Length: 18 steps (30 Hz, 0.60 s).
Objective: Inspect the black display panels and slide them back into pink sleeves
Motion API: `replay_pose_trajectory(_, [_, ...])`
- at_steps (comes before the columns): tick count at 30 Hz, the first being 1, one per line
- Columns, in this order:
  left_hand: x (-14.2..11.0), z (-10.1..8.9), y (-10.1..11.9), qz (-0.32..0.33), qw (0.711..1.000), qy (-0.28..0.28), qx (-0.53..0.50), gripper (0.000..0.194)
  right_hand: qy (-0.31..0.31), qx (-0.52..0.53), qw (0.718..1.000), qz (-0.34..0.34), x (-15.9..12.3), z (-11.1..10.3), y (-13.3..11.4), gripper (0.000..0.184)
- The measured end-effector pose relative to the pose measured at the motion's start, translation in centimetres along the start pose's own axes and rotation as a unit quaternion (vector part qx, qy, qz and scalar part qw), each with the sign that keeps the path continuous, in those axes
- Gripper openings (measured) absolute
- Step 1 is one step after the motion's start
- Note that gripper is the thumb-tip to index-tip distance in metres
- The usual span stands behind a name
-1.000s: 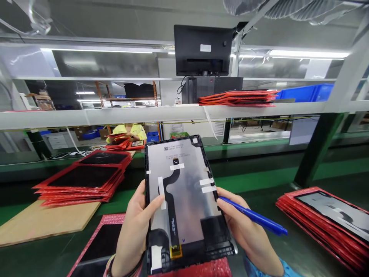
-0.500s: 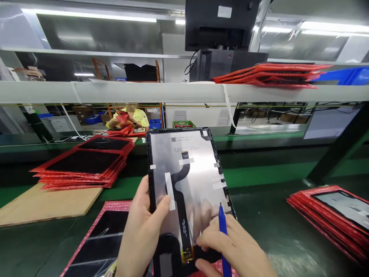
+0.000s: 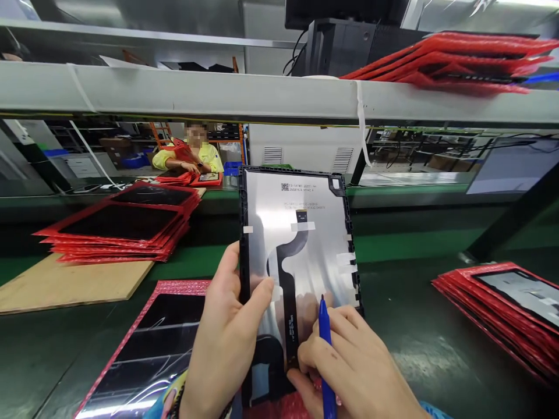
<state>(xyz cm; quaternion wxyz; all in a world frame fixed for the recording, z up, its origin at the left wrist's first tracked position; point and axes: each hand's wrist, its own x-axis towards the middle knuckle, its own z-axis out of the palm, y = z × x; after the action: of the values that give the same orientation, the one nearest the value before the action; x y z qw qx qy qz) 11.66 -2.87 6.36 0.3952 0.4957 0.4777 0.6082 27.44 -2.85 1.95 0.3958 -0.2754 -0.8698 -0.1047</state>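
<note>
Dark green workbench (image 3: 402, 308) beneath a long pale grey metal beam (image 3: 218, 90). At far left, a flat beige wooden board (image 3: 98, 288), with a stack of red bubble-wrap sleeves and black screens (image 3: 117, 224) resting over its rear part. Nearer, a pinkish-red bubble-wrap sleeve (image 3: 181, 287) lying flat, under a glossy dark sheet (image 3: 157, 326). Beyond the bench, a co-worker in a yellow top (image 3: 209, 156). Next, the left hand (image 3: 231, 331), rising from the lower edge, closed round the left side of a silver-backed, black-framed rectangular display panel (image 3: 321, 262): thumb slanting up across the back, fingers wrapped behind. Panel held tilted above the bench, with a curving black ribbon cable (image 3: 289, 297) down its back. Then the right hand (image 3: 349, 366), reaching in from lower right, knuckles upward, holding a slim blue plastic pen (image 3: 325, 337) point up; thumb and index finger bent inward beside the cable's lower end, contact impossible to tell. At far right, another stack of red bubble-wrap sleeves (image 3: 493, 308), topped by a silver-backed panel (image 3: 519, 291).
</note>
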Motion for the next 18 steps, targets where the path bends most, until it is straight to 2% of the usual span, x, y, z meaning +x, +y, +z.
replay_pose_trajectory(4, [0.2,0.1,-0.5,-0.013,0.999,-0.028,-0.011,0.032,-0.009,0.007,1.0,0.004,-0.2,0.6,0.1,0.017])
replay_pose_trajectory(7, [0.4,0.3,-0.9,-0.02,0.999,-0.038,-0.029,0.033,-0.024,0.015,0.999,0.021,-0.3,0.3,0.1,0.016])
replay_pose_trajectory(13, [0.9,0.6,-1.1,-0.032,0.996,-0.046,-0.069,0.037,-0.12,0.082,0.988,0.048,0.0,-1.3,0.4,0.024])
replay_pose_trajectory(18, [1.3,0.4,-1.1,-0.027,0.995,-0.048,-0.082,0.035,-0.114,0.167,0.975,0.091,0.1,-2.4,0.6,0.024])
